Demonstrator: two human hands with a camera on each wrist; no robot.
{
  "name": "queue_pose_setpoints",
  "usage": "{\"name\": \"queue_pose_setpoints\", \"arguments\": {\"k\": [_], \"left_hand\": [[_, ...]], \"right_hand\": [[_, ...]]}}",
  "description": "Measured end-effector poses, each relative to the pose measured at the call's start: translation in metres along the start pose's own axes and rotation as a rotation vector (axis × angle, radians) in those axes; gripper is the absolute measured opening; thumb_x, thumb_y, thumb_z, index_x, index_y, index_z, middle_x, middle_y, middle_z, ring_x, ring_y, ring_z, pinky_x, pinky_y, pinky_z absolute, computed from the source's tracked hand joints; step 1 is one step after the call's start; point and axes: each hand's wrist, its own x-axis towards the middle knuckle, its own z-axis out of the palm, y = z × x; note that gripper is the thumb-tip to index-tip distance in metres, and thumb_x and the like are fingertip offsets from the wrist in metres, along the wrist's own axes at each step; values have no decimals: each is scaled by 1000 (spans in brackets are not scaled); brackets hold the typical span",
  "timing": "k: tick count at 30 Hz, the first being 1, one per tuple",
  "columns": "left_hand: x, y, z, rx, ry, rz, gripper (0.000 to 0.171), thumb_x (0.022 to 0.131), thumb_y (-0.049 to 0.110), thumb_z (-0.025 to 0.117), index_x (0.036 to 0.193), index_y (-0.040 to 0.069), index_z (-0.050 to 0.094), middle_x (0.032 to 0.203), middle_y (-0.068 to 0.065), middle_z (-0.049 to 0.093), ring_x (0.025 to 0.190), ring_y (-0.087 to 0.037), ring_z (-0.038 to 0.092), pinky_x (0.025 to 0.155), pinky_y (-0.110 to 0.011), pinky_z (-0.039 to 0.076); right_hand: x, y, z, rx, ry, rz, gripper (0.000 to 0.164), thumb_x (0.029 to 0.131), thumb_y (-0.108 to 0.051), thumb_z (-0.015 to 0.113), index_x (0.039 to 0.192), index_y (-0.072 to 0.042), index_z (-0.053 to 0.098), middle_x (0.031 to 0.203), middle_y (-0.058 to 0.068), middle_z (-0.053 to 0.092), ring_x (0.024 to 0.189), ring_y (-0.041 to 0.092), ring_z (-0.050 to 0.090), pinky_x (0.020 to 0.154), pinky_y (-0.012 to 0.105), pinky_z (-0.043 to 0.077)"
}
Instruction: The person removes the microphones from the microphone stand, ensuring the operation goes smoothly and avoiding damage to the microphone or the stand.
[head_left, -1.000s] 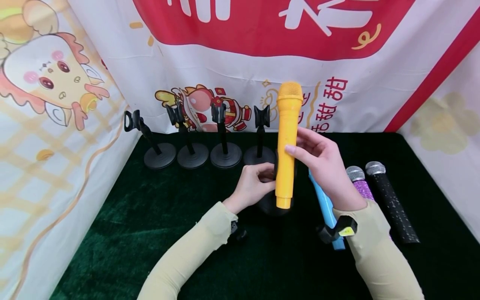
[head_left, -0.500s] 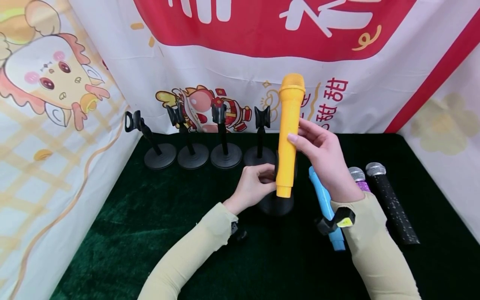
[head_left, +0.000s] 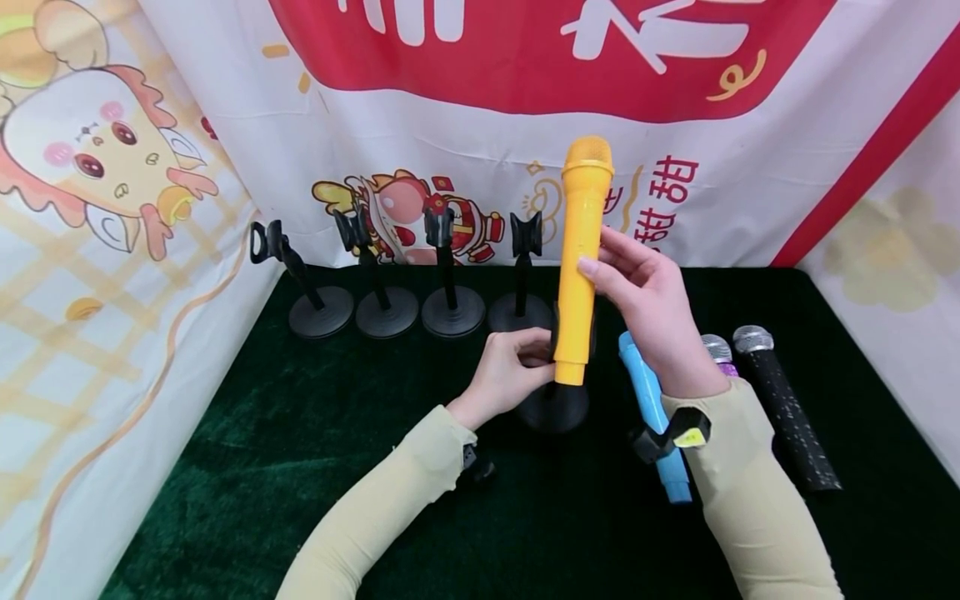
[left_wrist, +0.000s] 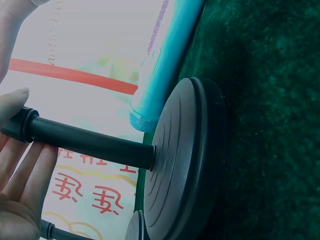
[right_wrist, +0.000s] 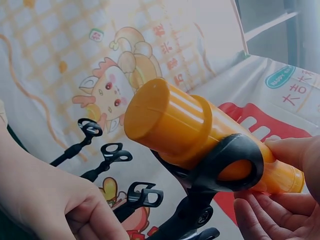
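Observation:
My right hand (head_left: 648, 312) pinches a yellow microphone (head_left: 581, 250) between thumb and fingers, its mesh head up and slightly tilted to the right. In the right wrist view the black clip (right_wrist: 240, 162) of a microphone stand wraps round the microphone's lower body, short of its flat butt end. My left hand (head_left: 506, 375) grips that stand just below the clip, thumb on one side and fingers on the other. The left wrist view shows the stand's post (left_wrist: 92, 142) and its round ribbed base (left_wrist: 172, 160). From the head, the microphone hides most of the clip.
Several black microphone stands (head_left: 453, 310) with vacant clips line the back left of the green cloth (head_left: 300, 467). To the right lie a blue microphone (head_left: 652, 408), a purple one (head_left: 720, 350) partly behind my right arm, and a black speckled one (head_left: 787, 408). A printed backdrop hangs behind.
The yellow microphone and my right hand have moved up and slightly right, uncovering more of the stand's base. My left hand keeps its place on the stand.

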Motion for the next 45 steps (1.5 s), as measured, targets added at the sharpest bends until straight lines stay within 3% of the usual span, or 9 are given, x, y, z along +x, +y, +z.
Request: {"name": "queue_pose_setpoints", "arguments": {"k": [25, 45], "left_hand": [[0, 3, 1, -11, -4, 20, 27, 89, 19, 82, 115, 15, 74, 107, 8, 73, 91, -10, 72, 80, -31, 61], [1, 1, 2, -31, 4, 29, 27, 88, 18, 83, 113, 15, 74, 105, 6, 74, 88, -11, 73, 77, -32, 61]], "right_hand": [[14, -7, 0, 10, 34, 0, 54, 95, -23, 76, 144, -11, 58, 125, 17, 62, 105, 27, 62, 84, 24, 57], [27, -15, -1, 78, 74, -1, 57, 92, -24, 79, 143, -10, 58, 127, 18, 60, 109, 27, 62, 87, 25, 57]]}}
